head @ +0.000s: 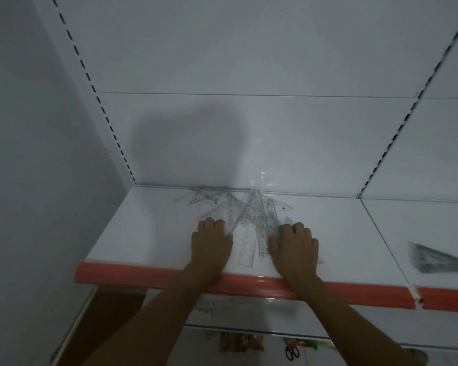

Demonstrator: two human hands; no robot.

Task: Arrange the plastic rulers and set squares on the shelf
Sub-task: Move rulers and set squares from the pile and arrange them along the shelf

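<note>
A loose pile of clear plastic rulers and set squares (251, 215) lies scattered on the white shelf (143, 233), reaching from its back edge toward the front. My left hand (212, 241) rests palm down at the pile's left side, fingers curled over the edge of a ruler. On the right side of the pile, my right hand (294, 247) lies palm down with its fingers on the clear pieces. A straight stencil ruler (246, 249) sits between the two hands. Whether either hand grips a piece is unclear.
The shelf has a red front strip (148, 276) and a white back panel with slotted uprights. On the neighbouring shelf at the right lies a stack of set squares (439, 258). Below, on the floor, are scissors (292, 352) and coloured packets (241, 342).
</note>
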